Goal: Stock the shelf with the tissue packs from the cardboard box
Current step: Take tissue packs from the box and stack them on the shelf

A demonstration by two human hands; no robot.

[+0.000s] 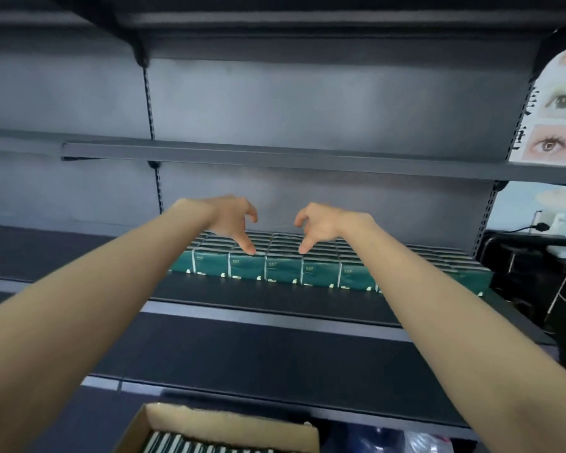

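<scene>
Several dark green tissue packs (283,268) stand in rows on the dark shelf (275,302), filling its middle and right. Both my arms reach forward over them. My left hand (231,220) hovers above the front row, thumb tip touching the top edge of a pack, fingers loosely curled and holding nothing. My right hand (319,225) mirrors it just to the right, thumb down at the packs' top, fingers relaxed. The cardboard box (229,423) sits at the bottom edge of the view with more packs (190,446) inside.
A bare shelf (275,155) runs above the packs, and another dark shelf (275,364) lies below. The stocked shelf's left part holds nothing. A poster (556,109) hangs at the right; black stools and a chair (536,256) stand beyond the shelf's right end.
</scene>
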